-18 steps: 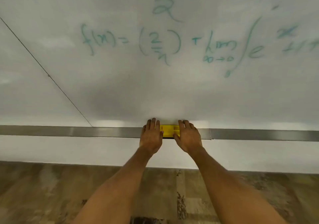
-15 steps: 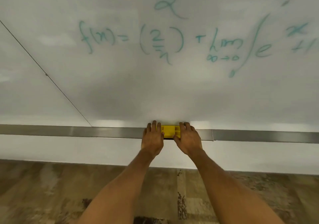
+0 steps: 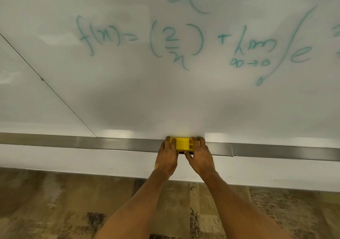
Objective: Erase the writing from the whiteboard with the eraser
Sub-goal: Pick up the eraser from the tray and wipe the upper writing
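Note:
A yellow eraser (image 3: pixel 182 144) with a dark underside sits at the metal tray (image 3: pixel 110 144) along the whiteboard's lower edge. My left hand (image 3: pixel 166 157) grips its left end and my right hand (image 3: pixel 200 157) grips its right end, thumbs under the front. The whiteboard (image 3: pixel 128 95) above carries green writing (image 3: pixel 176 41): a formula starting "f(x)=", a bracketed fraction, a limit, an integral sign and an "e". The writing runs off the right and top edges of the view.
A thin dark seam (image 3: pixel 47 86) runs diagonally across the board's left part. A joint (image 3: pixel 231 149) splits the metal tray to the right of my hands. Below the tray is a white wall strip, then a brown patterned floor (image 3: pixel 73 207).
Both hands have closed further over the eraser's ends, and more of its yellow top and dark underside shows, as if tipped up from the tray. The view has moved closer to the board.

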